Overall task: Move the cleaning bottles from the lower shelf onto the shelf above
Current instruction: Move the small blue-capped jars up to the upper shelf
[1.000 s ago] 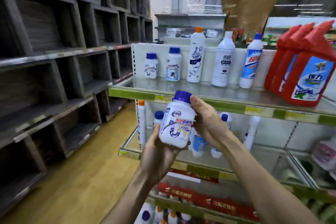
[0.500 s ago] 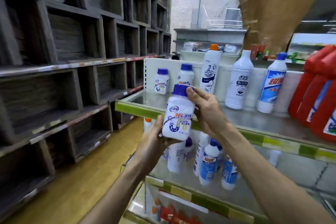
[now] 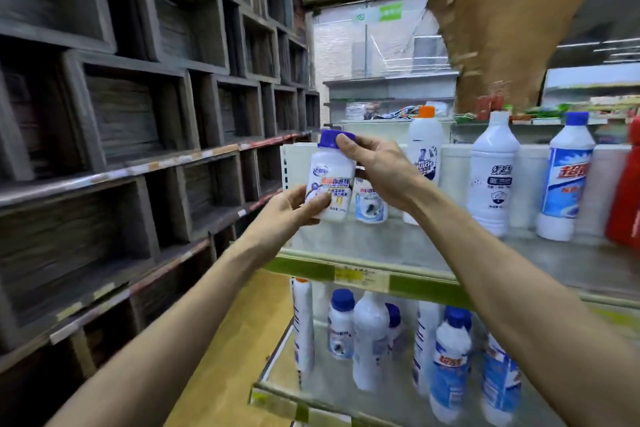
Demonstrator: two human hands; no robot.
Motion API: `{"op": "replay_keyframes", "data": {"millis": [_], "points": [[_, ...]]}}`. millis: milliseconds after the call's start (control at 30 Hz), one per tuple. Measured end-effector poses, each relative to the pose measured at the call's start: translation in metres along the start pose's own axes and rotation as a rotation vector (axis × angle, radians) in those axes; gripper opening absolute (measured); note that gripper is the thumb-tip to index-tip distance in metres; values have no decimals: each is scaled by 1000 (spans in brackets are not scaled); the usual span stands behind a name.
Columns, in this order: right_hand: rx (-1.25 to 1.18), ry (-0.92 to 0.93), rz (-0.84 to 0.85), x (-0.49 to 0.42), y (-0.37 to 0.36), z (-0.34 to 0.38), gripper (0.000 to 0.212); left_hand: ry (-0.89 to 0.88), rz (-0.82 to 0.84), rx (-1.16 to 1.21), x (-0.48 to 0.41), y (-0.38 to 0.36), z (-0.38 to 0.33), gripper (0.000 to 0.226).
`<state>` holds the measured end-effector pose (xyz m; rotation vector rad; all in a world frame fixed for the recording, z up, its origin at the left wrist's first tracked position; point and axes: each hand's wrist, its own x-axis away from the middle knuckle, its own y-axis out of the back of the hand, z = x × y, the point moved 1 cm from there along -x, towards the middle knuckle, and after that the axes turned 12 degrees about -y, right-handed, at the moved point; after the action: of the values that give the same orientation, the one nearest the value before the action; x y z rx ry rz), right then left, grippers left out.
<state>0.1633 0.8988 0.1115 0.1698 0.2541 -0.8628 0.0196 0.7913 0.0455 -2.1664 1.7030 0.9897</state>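
A short white bottle with a blue cap (image 3: 330, 180) is held upright in both hands, over the left end of the upper shelf (image 3: 381, 243). My left hand (image 3: 294, 208) grips its lower side. My right hand (image 3: 377, 173) wraps its upper side, with the fingers on the cap. A similar small bottle (image 3: 371, 206) stands right behind it on the upper shelf, partly hidden. On the lower shelf (image 3: 277, 367) stand several white bottles with blue caps (image 3: 450, 357).
Further right on the upper shelf stand a tall orange-capped bottle (image 3: 424, 149), two tall white bottles (image 3: 493, 173) and a red jug (image 3: 627, 198). Dark wooden cubbies (image 3: 138, 121) line the left wall. A wooden floor aisle (image 3: 235, 350) runs between.
Both hands have lifted the small bottle from the shelf's front edge up and back, over the upper shelf. The view has tilted down and closer.
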Motion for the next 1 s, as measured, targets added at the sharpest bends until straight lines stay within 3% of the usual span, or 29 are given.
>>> {"op": "replay_keyframes", "data": {"millis": [200,467,867,1000], "points": [[126,-25,-77,-38,-25,-29,6,80,205,-58,-35,45,52,32],[213,-112,-211,-78,-42,-66,36,194,283,-128,-69,62,106,36],[347,-214,-308,-103,-42,-92,48,280,266,-239,-84,58,140,45],[403,-192,-351,-106,-45,-94,47,314,243,-228,-87,56,140,35]]}}
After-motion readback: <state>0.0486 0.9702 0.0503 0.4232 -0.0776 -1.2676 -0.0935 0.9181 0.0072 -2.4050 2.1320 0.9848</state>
